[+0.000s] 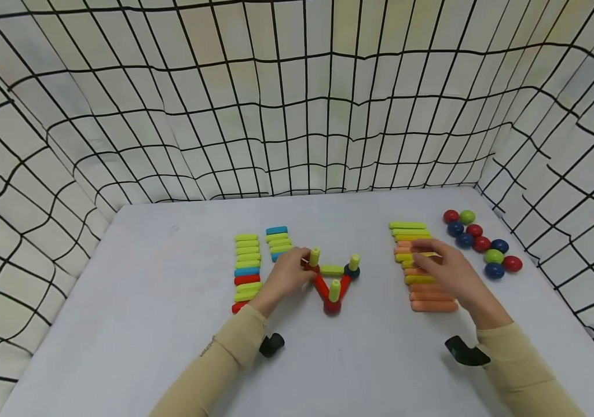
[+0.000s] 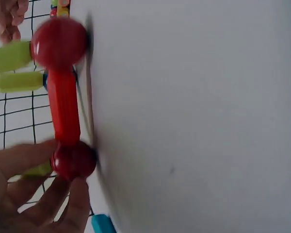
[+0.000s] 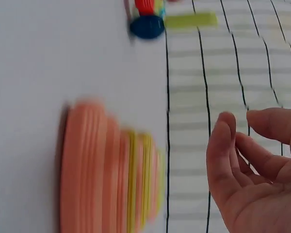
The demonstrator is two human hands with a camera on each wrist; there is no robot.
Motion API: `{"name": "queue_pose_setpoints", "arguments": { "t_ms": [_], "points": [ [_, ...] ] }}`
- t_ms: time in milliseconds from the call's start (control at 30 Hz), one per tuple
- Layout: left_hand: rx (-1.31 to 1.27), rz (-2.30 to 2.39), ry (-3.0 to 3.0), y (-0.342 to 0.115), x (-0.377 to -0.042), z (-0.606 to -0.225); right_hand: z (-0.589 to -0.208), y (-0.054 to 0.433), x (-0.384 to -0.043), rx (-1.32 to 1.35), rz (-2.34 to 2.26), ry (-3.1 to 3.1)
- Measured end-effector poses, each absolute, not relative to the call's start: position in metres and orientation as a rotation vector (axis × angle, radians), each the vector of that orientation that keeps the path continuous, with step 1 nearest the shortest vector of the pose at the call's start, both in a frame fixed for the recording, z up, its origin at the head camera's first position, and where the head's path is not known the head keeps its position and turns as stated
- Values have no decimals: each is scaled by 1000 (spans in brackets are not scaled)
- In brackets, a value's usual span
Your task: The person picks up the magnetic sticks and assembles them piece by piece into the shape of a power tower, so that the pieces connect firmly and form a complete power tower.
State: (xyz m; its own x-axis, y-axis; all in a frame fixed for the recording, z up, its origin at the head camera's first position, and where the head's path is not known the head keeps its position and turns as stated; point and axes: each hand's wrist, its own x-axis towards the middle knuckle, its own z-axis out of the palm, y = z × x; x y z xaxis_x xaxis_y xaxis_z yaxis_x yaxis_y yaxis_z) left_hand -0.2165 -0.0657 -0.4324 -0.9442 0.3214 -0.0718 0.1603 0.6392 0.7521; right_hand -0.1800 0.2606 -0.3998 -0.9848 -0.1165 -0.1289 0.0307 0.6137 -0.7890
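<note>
My left hand (image 1: 289, 271) pinches the red ball (image 2: 73, 162) at the left corner of a triangle built from balls and sticks. Two red sticks (image 1: 321, 288) run to the front red ball (image 1: 332, 307), and a yellow-green stick (image 1: 332, 270) joins the left ball to the dark blue ball (image 1: 351, 271). From each corner ball a short yellow-green stick (image 1: 334, 291) stands upright. Over a row of orange and yellow sticks (image 1: 434, 306) hovers my right hand (image 1: 453, 272), its fingers loosely bent. In the right wrist view nothing lies between that thumb and the fingers.
Left of the triangle lie two columns of short yellow-green, blue and red sticks (image 1: 247, 258). Several red, blue and green balls (image 1: 481, 244) sit at the table's right side. Black netting (image 1: 304, 139) before white walls surrounds the white table (image 1: 135, 289) at the back and sides.
</note>
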Motion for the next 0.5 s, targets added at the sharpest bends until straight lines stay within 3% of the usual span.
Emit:
{"name": "queue_pose_setpoints", "arguments": {
  "t_ms": [267,500],
  "points": [
    [508,1087,2659,-73,-208,-435,-413,342,-180,229,-807,3153],
    [492,1136,2684,-74,-199,-437,-422,385,-177,480,-626,3085]
  ]
}}
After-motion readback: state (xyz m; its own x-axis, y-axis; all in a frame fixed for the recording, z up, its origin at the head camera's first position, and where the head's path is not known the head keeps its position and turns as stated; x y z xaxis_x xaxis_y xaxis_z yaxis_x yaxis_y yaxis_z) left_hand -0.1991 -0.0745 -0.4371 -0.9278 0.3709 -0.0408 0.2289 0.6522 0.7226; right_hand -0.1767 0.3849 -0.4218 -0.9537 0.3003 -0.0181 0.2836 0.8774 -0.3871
